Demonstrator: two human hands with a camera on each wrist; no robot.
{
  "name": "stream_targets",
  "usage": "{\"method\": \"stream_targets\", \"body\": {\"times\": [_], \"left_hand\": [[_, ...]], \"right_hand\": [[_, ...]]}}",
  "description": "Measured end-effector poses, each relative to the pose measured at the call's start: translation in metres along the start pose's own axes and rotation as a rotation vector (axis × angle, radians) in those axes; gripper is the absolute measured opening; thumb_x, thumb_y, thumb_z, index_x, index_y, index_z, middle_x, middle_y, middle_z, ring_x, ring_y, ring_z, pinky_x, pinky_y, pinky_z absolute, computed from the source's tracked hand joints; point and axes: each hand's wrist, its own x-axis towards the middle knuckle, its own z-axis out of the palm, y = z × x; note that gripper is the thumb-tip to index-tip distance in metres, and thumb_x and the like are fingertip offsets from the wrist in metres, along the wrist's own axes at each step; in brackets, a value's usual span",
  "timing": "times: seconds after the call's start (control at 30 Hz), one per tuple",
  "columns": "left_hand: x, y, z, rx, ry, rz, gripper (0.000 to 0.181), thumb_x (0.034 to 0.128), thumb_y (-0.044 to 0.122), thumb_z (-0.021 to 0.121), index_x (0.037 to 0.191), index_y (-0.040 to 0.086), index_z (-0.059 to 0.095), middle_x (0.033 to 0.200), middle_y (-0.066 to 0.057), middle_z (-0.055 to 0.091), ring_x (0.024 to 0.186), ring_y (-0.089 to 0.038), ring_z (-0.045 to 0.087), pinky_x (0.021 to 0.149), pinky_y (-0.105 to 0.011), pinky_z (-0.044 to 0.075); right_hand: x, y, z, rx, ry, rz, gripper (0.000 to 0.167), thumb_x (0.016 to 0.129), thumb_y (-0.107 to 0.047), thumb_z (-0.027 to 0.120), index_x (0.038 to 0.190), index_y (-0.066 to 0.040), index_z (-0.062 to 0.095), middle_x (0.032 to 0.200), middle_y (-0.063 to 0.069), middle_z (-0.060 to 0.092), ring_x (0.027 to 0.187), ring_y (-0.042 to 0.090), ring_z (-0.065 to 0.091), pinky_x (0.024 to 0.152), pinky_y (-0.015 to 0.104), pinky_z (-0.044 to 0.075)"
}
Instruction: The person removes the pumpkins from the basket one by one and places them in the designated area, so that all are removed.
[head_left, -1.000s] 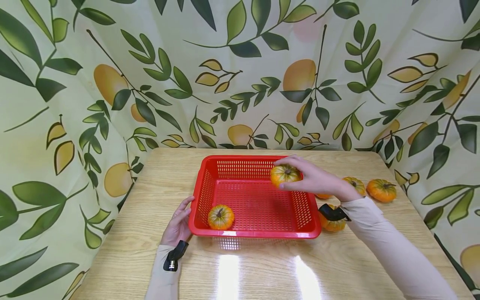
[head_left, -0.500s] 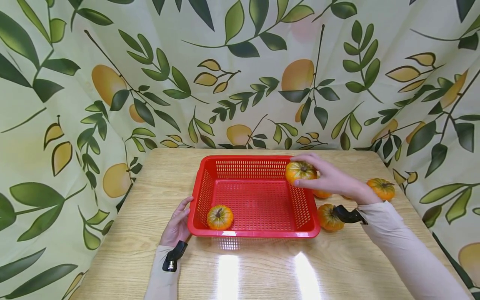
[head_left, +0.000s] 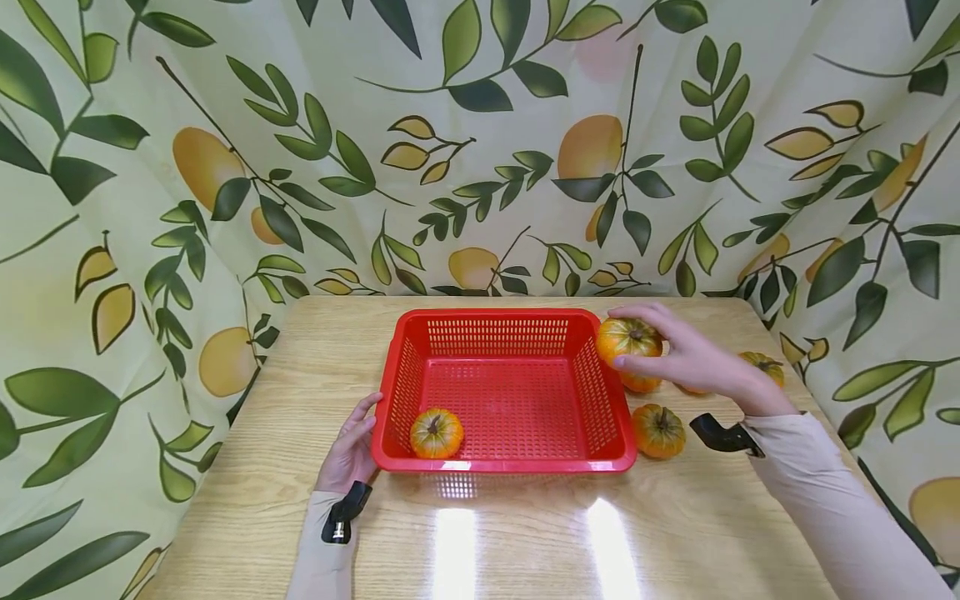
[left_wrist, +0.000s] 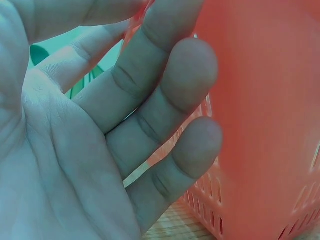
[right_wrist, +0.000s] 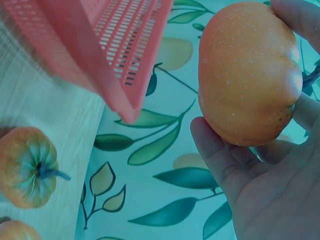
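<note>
My right hand (head_left: 678,354) holds a small orange pumpkin (head_left: 628,336) just past the right rim of a red plastic basket (head_left: 517,468). In the right wrist view, the fingers and thumb span the raised pumpkin (right_wrist: 250,75), whose stem faces right. At the basket's left side, my left hand (head_left: 348,454) touches the rim and wall. Its fingers (left_wrist: 190,75) are loosely bent against the basket's outer wall (left_wrist: 260,100) in the left wrist view. Another pumpkin (head_left: 437,433) sits inside the basket's front left corner.
Right of the basket on the wooden table (head_left: 247,500) lie a front pumpkin (head_left: 658,431), one partly covered pumpkin (head_left: 640,382) below the held one, and a far-right pumpkin (head_left: 763,363). My right forearm and hand mostly hide another. A leaf-patterned cloth (head_left: 480,150) surrounds the table.
The right hand has carried the pumpkin rightward, from above the basket's right part to beyond its right rim. The left hand stays at the basket's left side. The view has shifted slightly.
</note>
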Motion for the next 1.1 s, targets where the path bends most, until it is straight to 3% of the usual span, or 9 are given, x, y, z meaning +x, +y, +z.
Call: {"method": "stream_targets", "body": {"times": [0.13, 0.27, 0.5, 0.83, 1.1], "left_hand": [[0.0, 0.001, 0.0, 0.014, 0.011, 0.004, 0.046, 0.1067, 0.0, 0.027, 0.133, 0.018, 0.061, 0.124, -0.001, 0.069, 0.113, -0.015, 0.069, 0.096, -0.027, 0.056], [0.001, 0.001, 0.0, -0.003, -0.005, 0.006, 0.047, 0.1066, 0.0, 0.026, 0.134, 0.017, 0.06, 0.124, -0.002, 0.069, 0.113, -0.016, 0.069, 0.097, -0.028, 0.056], [0.001, 0.0, 0.001, -0.044, -0.054, 0.014, 0.049, 0.1065, 0.0, 0.023, 0.136, 0.015, 0.058, 0.126, -0.005, 0.069, 0.115, -0.017, 0.068, 0.098, -0.029, 0.055], [0.002, 0.0, 0.001, -0.031, -0.037, 0.015, 0.048, 0.1066, 0.0, 0.024, 0.135, 0.015, 0.06, 0.126, -0.004, 0.07, 0.114, -0.017, 0.068, 0.097, -0.028, 0.056], [0.001, -0.001, 0.0, -0.015, 0.001, 0.012, 0.043, 0.1073, 0.002, 0.029, 0.133, 0.017, 0.061, 0.124, -0.002, 0.071, 0.113, -0.016, 0.069, 0.097, -0.029, 0.056]], "right_hand": [[-0.005, 0.005, -0.002, -0.044, 0.03, 0.004, 0.066, 0.091, -0.027, 0.077, 0.148, -0.02, 0.047, 0.148, 0.012, 0.044, 0.121, 0.024, 0.047, 0.095, 0.026, 0.047], [-0.009, 0.013, -0.003, -0.07, 0.047, 0.018, 0.066, 0.091, -0.029, 0.077, 0.148, -0.02, 0.047, 0.148, 0.013, 0.045, 0.12, 0.024, 0.047, 0.093, 0.033, 0.047], [-0.018, 0.021, -0.004, -0.089, 0.068, 0.034, 0.065, 0.091, -0.03, 0.077, 0.148, -0.021, 0.048, 0.143, 0.014, 0.047, 0.113, 0.022, 0.045, 0.081, 0.025, 0.049], [-0.031, 0.036, -0.004, -0.107, 0.107, 0.041, 0.063, 0.092, -0.026, 0.076, 0.148, -0.02, 0.048, 0.145, 0.014, 0.047, 0.119, 0.021, 0.045, 0.087, 0.018, 0.045], [-0.038, 0.044, -0.002, -0.087, 0.106, 0.076, 0.063, 0.092, -0.026, 0.075, 0.148, -0.018, 0.047, 0.147, 0.017, 0.044, 0.117, 0.027, 0.048, 0.081, 0.019, 0.049]]}}
